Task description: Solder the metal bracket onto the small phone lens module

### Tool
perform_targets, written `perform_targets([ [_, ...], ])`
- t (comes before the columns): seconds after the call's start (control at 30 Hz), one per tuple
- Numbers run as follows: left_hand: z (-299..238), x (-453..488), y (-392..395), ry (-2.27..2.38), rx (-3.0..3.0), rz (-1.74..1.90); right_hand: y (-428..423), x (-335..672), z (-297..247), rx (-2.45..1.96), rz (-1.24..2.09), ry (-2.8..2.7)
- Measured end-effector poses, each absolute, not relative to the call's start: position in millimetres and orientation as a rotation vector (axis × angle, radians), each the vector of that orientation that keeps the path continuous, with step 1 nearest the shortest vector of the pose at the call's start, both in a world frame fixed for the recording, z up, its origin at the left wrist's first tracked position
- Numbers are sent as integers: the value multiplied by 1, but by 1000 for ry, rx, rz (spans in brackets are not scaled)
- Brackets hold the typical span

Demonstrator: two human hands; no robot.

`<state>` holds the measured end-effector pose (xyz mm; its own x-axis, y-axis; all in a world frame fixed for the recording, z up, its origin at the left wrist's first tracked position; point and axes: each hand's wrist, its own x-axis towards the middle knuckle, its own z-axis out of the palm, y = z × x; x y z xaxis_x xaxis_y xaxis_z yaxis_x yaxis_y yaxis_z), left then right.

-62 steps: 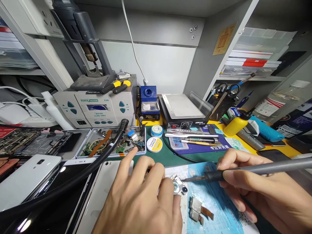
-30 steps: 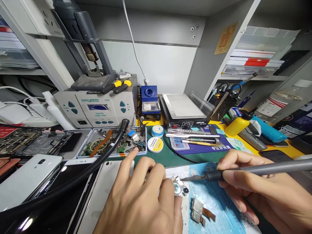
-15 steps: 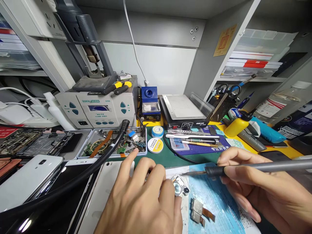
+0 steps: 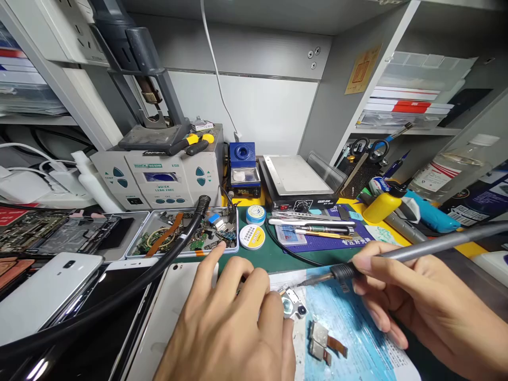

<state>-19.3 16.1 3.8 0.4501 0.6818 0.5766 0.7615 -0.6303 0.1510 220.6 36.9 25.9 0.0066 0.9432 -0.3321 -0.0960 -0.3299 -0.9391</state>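
My left hand (image 4: 228,323) rests low in the middle, its fingertips pressed on a small silver camera module (image 4: 292,306) lying on a blue sheet (image 4: 349,328). My right hand (image 4: 420,307) grips a grey soldering iron (image 4: 397,255) like a pen. The iron's tip (image 4: 304,283) hovers just above and to the right of the module. Two small metal parts with an orange flex strip (image 4: 323,343) lie on the sheet below the module.
A hot-air rework station (image 4: 156,177), a blue soldering station (image 4: 243,169) and a heating plate (image 4: 296,177) stand at the back. A tray of small parts (image 4: 186,233), two solder tins (image 4: 252,235), tweezers on a blue mat (image 4: 317,228), a yellow bottle (image 4: 383,203) and phone housings (image 4: 47,286) surround the hands.
My right hand has raised the soldering iron and tilted its handle upward, so the tip has lifted off the module. My left hand has stayed on the module.
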Motion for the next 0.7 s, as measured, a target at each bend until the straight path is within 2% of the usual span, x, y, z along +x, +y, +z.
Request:
perform_targets([
  [0.7,5,-21,14,-1318,-2555,-923,45,224,23,-1519,1581,-995],
])
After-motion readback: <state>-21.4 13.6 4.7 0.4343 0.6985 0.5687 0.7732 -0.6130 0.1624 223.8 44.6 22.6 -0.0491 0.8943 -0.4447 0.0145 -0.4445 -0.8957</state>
